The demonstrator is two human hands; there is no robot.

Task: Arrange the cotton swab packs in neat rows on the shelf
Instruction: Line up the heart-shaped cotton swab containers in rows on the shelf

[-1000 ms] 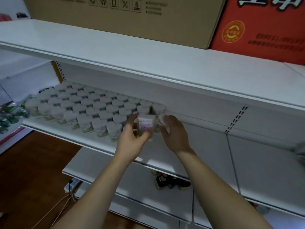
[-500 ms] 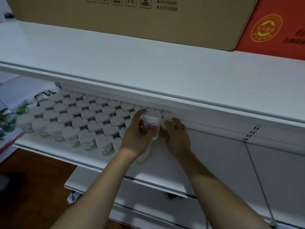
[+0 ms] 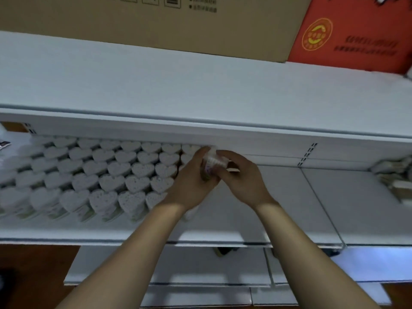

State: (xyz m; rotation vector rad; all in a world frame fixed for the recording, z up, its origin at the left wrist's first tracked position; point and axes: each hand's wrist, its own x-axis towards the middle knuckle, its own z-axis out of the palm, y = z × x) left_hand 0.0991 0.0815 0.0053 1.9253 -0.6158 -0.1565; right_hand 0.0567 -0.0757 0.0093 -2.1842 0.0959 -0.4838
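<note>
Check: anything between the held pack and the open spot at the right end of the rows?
Nothing visible. Both the left hand and right hand hold the pack right beside the rows' right end; the shelf to its right is bare.

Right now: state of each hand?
Left hand: fingers curled round a cotton swab pack, holding it.
Right hand: fingers curled on the same pack from the other side, gripping it too.

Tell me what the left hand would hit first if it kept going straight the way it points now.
Likely the shelf's white back panel. The left hand and the pack it holds point up and back, past the right end of the packed rows; depth is unclear.
</note>
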